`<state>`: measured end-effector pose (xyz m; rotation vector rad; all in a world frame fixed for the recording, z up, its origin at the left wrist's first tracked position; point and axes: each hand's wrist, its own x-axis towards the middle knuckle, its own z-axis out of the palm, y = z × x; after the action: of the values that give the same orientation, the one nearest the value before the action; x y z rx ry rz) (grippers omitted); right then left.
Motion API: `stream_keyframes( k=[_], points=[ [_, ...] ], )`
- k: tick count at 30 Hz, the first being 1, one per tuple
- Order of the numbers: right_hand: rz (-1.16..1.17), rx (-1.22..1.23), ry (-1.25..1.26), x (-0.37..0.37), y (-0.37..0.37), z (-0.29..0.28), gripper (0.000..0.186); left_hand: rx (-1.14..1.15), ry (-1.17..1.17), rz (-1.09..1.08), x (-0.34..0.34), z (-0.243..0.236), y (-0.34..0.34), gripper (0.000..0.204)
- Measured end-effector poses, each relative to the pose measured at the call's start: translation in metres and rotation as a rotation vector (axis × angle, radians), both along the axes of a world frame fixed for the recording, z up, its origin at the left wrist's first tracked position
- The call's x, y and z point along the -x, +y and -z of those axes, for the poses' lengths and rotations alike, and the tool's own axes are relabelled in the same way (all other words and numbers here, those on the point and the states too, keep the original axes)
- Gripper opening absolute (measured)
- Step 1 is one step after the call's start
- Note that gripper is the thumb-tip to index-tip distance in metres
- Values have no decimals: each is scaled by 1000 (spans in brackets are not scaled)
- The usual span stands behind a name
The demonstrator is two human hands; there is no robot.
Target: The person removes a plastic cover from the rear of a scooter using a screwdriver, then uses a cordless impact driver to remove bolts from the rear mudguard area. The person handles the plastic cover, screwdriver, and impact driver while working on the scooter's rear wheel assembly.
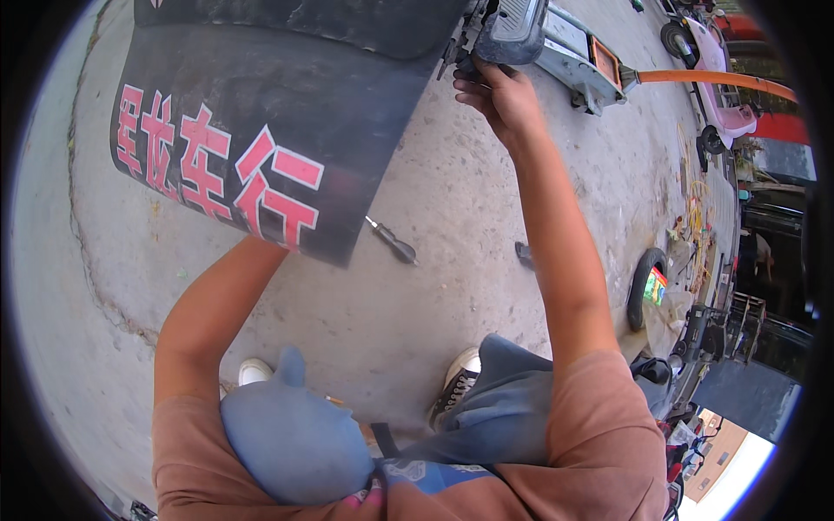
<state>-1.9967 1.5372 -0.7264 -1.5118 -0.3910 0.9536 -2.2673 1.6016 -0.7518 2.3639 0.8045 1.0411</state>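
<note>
A large black mud flap (234, 78) with pink-red, white-edged lettering fills the upper left. My left forearm reaches up behind its lower edge, so my left hand is hidden there. At the top, my right hand (508, 102) is raised, its fingers curled and thumb bent in against dark metal parts (469, 39). These parts sit beside a grey ribbed footrest-like pad (514, 33). What the fingers pinch, if anything, cannot be made out. Below the flap, a screwdriver (395, 245) with a dark handle lies on the concrete, out of both hands.
A grey floor jack (582, 65) with an orange handle (712, 78) stands right of the pad. A small dark piece (524, 254) lies by my right forearm. Farther right are a pink scooter (717, 87), a black tyre (645, 286) and assorted clutter. My shoes (456, 382) are below.
</note>
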Motion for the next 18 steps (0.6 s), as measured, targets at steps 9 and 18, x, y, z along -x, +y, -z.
stream_keyframes(
  k=[9, 18],
  points=[
    [43, -204, 100, -9, -19, 4, 20, -8, -1, 11, -3, -3, 0, 65],
    [-16, -335, 541, -17, -30, 22, 21, -39, -17, 32, -7, -12, -2, 65]
  ],
)
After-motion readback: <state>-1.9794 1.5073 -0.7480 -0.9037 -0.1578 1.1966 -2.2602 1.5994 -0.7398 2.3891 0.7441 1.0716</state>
